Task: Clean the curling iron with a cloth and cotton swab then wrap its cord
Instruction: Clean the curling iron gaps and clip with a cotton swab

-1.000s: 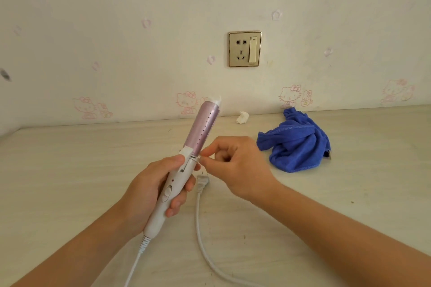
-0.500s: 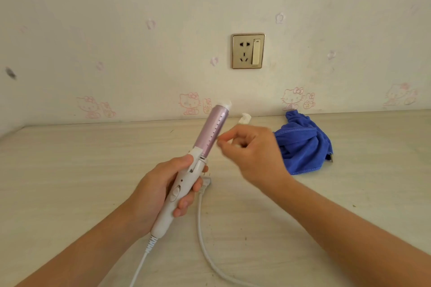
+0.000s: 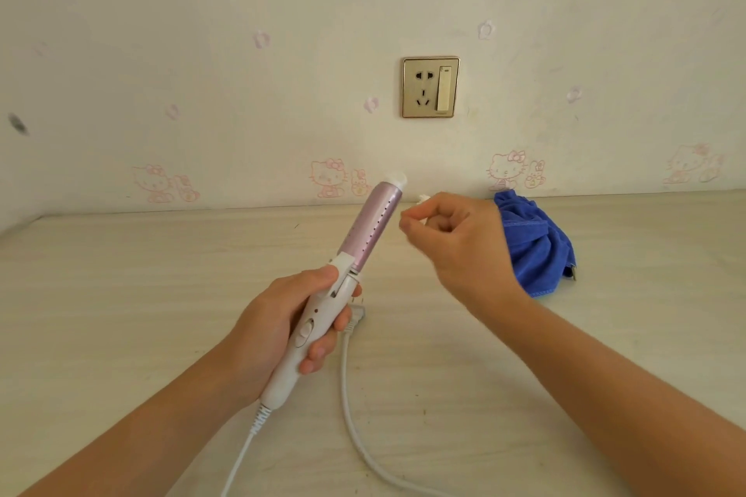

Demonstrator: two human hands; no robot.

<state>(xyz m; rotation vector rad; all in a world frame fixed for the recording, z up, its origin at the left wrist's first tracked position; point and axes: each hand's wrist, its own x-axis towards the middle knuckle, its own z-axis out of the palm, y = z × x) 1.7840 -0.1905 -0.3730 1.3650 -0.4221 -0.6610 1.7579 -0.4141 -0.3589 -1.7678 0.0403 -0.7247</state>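
My left hand (image 3: 282, 331) grips the white handle of the curling iron (image 3: 323, 307), which points up and to the right with its pink barrel (image 3: 373, 228) in the air. To the right of the barrel tip, my right hand (image 3: 456, 242) is curled, with thumb and forefinger pinching a small white cotton swab (image 3: 420, 219) that is mostly hidden. The blue cloth (image 3: 539, 250) lies crumpled on the table behind my right wrist. The white cord (image 3: 349, 383) runs from the handle's end out of view and back to a plug (image 3: 355, 319) on the table.
The pale wooden table (image 3: 121, 295) meets a wall with a gold socket plate (image 3: 430, 87). A small white wad (image 3: 422, 197) peeks out above my right fingers near the wall.
My right hand has left the joint between handle and barrel and moved up and right, to beside the barrel tip. My left hand has raised the iron slightly.
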